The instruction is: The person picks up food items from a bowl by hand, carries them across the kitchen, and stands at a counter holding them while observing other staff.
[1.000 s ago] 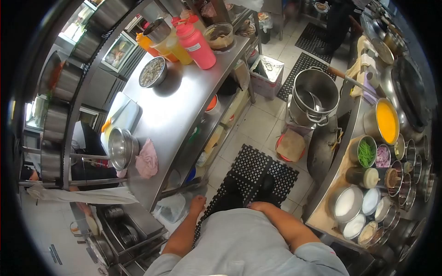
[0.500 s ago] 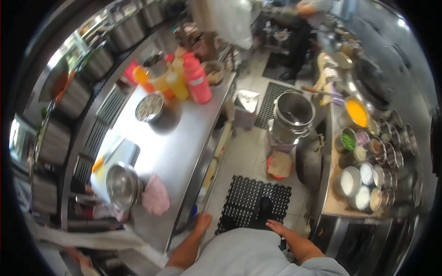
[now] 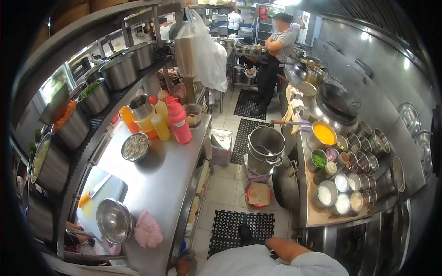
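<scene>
At the bottom of the head view my right forearm comes out of a grey sleeve, above the black floor mat. The fingers of my right hand are hidden below my shirt. Only a sliver of skin on my left side shows beside the steel table's front edge, so its fingers cannot be made out. Closest to that side on the table lie a crumpled pink cloth and a perforated steel colander. Behind them a knife with an orange handle rests on a cutting board.
A steel bowl of pale pieces and squeeze bottles stand on the table. In the aisle is a large pot. Ingredient containers crowd the right counter. A co-worker stands ahead, arms folded.
My view has tilted up, bringing more of the far kitchen into sight. Both my hands, visible before near my waist, have dropped mostly out of sight.
</scene>
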The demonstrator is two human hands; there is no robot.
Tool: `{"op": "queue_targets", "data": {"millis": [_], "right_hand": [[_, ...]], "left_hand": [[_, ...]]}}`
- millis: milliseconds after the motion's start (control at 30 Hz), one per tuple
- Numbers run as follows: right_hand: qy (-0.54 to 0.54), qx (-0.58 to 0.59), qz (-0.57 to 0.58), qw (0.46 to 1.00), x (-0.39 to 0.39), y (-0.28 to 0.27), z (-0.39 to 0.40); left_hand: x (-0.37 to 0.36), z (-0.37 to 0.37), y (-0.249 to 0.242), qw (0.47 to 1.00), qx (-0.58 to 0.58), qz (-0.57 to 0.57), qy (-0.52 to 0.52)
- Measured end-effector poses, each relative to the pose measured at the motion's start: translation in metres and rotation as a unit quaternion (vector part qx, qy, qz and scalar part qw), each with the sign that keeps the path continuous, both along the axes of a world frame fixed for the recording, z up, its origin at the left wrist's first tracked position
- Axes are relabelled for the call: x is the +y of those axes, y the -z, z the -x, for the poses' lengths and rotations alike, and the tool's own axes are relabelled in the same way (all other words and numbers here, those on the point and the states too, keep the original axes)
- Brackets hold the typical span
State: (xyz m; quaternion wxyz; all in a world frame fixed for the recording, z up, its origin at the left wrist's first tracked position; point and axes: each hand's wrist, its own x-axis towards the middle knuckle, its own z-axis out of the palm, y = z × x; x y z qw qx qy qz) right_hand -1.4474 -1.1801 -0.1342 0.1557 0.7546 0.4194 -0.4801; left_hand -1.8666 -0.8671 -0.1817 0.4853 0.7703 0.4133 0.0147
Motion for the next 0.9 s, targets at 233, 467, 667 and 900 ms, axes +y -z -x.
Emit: {"op": "queue_targets", "data": {"millis": [233, 467, 667, 900], "right_hand": [[0.473, 0.244, -0.237, 0.813, 0.067, 0.012, -0.107], [-0.050, 0.022, -0.182, 0.982, 0.107, 0.018, -0.128], [0.132, 0.178, -0.121, 0.968, 0.077, 0.036, -0.093], [-0.002, 0.067, -0.125, 0.990, 0.033, 0.098, -0.150]], "left_hand": [[-0.034, -0.053, 0.021, 0.960, 0.138, -0.229, 0.084], [-0.030, -0.181, -0.016, 0.997, 0.053, 0.043, -0.039], [-0.057, -0.224, -0.088, 0.969, 0.129, 0.106, -0.180], [-0.082, -0.182, -0.071, 0.961, 0.112, 0.103, -0.233]]}}
